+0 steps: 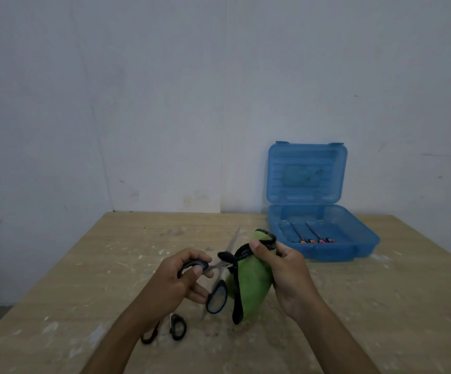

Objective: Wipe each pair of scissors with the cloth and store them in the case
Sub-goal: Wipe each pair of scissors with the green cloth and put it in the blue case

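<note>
Left hand (177,279) grips the black-handled scissors (213,282): fingers curled round the upper handle loop, lower loop hanging below the fingertips. The scissors are splayed open, one blade pointing up and away toward the far edge of the counter (84,265), the other running right into the cloth. Right hand (286,268) is closed on the green cloth (251,279), thumb on top, fingers wrapped round its far side; the cloth, edged in black, hangs bunched from the hand and sits just right of the scissors' pivot, touching the blade. Both hands are held above the counter, centre front. A second pair of black-handled scissors (177,326) lies on the counter below the left forearm, partly hidden by it. The blue case (321,230) stands open at the right rear, lid upright near the wall (138,103); several small scissors with orange and pink handles (317,240) lie side by side in its tray, well apart from both hands.
</note>
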